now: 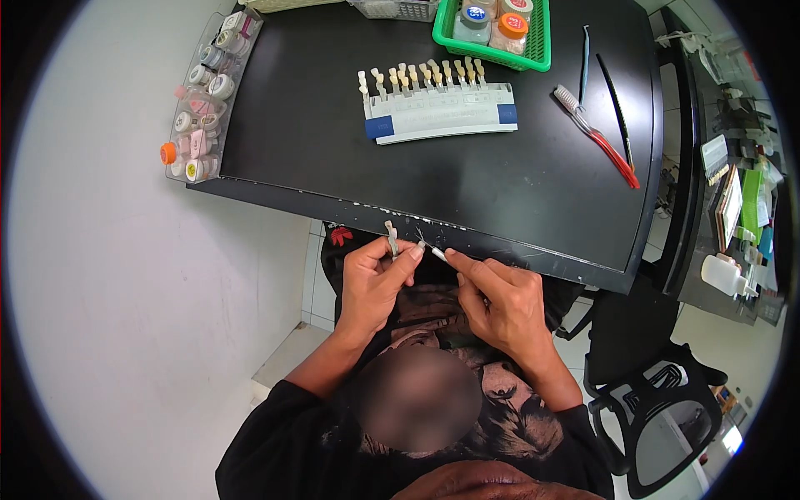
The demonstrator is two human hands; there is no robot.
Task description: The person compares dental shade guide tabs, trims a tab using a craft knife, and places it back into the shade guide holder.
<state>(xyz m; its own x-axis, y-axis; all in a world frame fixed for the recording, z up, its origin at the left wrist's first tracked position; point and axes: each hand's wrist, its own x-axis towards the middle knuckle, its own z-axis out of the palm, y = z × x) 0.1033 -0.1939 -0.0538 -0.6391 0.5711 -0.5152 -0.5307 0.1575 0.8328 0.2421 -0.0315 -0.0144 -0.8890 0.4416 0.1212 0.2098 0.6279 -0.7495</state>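
Near the table's front edge, my left hand (372,283) pinches a small shade tab (391,236) with a tooth-coloured tip, and another small pale piece shows at its fingertips. My right hand (502,297) holds a thin white tool (439,253) whose tip meets the pale piece between the hands. Exactly what the tip touches is too small to tell. Farther back on the black table (317,108) lies a white and blue shade guide holder (442,113) with a row of several tooth-coloured tabs (425,75) standing along its back edge.
A green basket (540,42) of lidded jars stands at the back. A clear rack (237,62) of small jars lines the left edge. On the right lie a red-handled toothbrush (612,157), a black brush (615,104) and a blue tool (584,67). A black chair (633,367) stands at right.
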